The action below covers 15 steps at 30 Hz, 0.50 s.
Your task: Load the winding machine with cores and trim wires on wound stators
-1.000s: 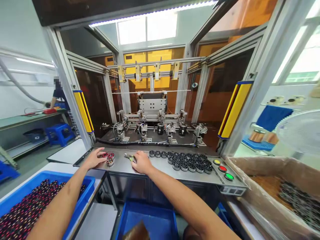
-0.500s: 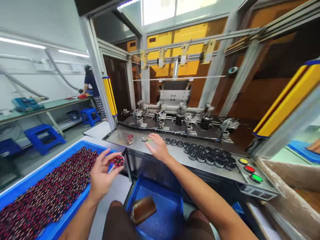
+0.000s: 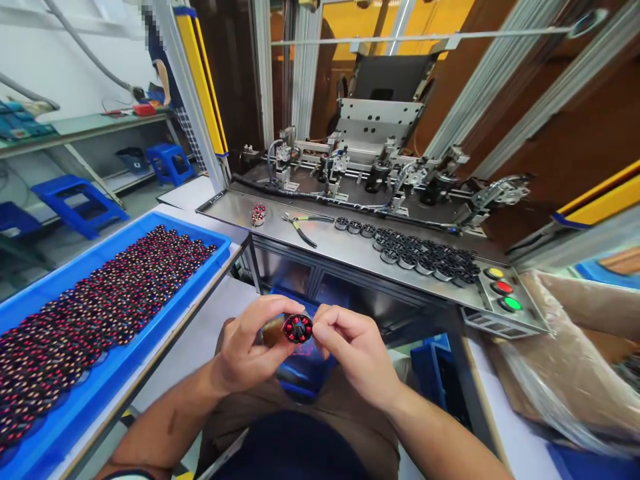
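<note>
In front of my lap, my left hand (image 3: 253, 343) pinches a small round motor stator (image 3: 299, 329) with red windings and a dark core, between thumb and index finger. My right hand (image 3: 353, 347) meets it from the right, thumb and fingertips pressed together at the stator's rim. Whatever those fingertips grip is too small to make out. Beyond both hands, cutting pliers (image 3: 303, 230) with dark and yellowish handles lie splayed on the steel ledge (image 3: 280, 241). Left of them sit a couple of red-wound stators (image 3: 258, 215).
A blue tray (image 3: 227, 250) full of red-wound stators stands at left. Several black round parts (image 3: 425, 250) crowd the ledge's right half, beside a button panel (image 3: 505, 290). Behind is a machine (image 3: 380, 120). A plastic-lined carton (image 3: 575, 320) stands right; a person (image 3: 173, 93) works far left.
My right hand has drawn back from near the pliers to the stator. My left hand has carried the stator right, away from the tray, in front of my lap. The view has tilted down.
</note>
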Available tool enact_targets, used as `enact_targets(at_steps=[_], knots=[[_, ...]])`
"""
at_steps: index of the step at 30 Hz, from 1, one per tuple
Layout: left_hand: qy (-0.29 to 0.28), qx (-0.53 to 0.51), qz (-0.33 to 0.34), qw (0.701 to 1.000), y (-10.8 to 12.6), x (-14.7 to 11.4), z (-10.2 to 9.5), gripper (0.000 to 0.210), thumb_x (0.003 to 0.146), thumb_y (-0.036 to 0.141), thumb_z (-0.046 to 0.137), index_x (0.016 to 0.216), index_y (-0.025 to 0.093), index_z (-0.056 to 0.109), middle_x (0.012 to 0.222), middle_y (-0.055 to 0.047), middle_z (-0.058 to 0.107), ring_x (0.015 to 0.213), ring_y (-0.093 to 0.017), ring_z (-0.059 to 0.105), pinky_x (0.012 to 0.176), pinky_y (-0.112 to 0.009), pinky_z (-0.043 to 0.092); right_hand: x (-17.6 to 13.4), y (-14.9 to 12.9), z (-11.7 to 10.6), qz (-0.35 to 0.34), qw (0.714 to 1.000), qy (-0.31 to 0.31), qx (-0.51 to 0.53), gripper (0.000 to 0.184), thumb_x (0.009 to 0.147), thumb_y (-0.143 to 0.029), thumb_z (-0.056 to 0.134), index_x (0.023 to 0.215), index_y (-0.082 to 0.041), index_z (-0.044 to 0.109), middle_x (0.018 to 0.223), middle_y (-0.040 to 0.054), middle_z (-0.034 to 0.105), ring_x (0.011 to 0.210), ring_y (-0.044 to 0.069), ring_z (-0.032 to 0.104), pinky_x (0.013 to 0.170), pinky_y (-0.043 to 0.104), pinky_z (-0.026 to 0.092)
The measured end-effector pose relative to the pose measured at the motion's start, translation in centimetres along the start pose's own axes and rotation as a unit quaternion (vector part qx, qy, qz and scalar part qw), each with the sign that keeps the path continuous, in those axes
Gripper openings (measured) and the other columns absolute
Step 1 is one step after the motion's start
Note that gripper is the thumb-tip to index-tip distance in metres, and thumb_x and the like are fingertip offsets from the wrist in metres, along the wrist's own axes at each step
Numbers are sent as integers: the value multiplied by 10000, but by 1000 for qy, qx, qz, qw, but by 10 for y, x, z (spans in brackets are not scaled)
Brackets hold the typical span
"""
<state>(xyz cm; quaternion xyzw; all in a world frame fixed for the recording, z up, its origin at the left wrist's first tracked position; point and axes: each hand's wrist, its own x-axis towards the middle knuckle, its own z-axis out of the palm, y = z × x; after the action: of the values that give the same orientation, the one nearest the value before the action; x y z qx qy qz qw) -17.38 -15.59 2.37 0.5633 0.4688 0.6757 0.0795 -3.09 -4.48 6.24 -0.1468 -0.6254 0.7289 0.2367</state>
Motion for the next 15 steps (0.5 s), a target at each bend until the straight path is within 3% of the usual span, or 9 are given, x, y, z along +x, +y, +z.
enact_targets(at_steps=[4,6,9,12,15], knots=[[-19,-67,16,997,4,-3,8,795,759,36,758,1441,277,431,1096,-72,727,982,-178,694,840,-290,601,0,9,-28,34,976,-120,176,413,775,-443,765,554,-186,528,511,-51,454,416,64,361,433,225,304],[-15,-71,6,997,6,-3,8,774,779,62,750,1446,268,417,1084,-77,722,977,-180,691,832,-292,604,-2,19,-41,23,966,-156,204,394,771,-421,777,550,-182,554,496,-46,469,395,61,370,415,221,304],[-11,12,42,999,5,-2,5,764,773,54,745,1430,279,429,1070,-82,714,969,-195,688,800,-311,609,-9,39,-41,38,980,-99,169,309,751,-399,809,615,-176,643,535,-18,571,448,82,478,459,225,384],[-4,154,132,979,1,3,2,696,765,63,750,1371,280,486,1002,-62,716,890,-186,692,791,-330,602,-23,55,-17,112,977,-45,175,278,687,-387,863,732,-175,689,639,5,674,519,104,577,498,230,447],[6,253,194,948,-2,6,4,580,797,125,736,1315,264,515,922,-37,702,821,-175,680,771,-332,598,-32,59,11,134,960,-10,247,349,653,-412,882,806,-178,674,712,20,719,593,126,643,521,227,493]])
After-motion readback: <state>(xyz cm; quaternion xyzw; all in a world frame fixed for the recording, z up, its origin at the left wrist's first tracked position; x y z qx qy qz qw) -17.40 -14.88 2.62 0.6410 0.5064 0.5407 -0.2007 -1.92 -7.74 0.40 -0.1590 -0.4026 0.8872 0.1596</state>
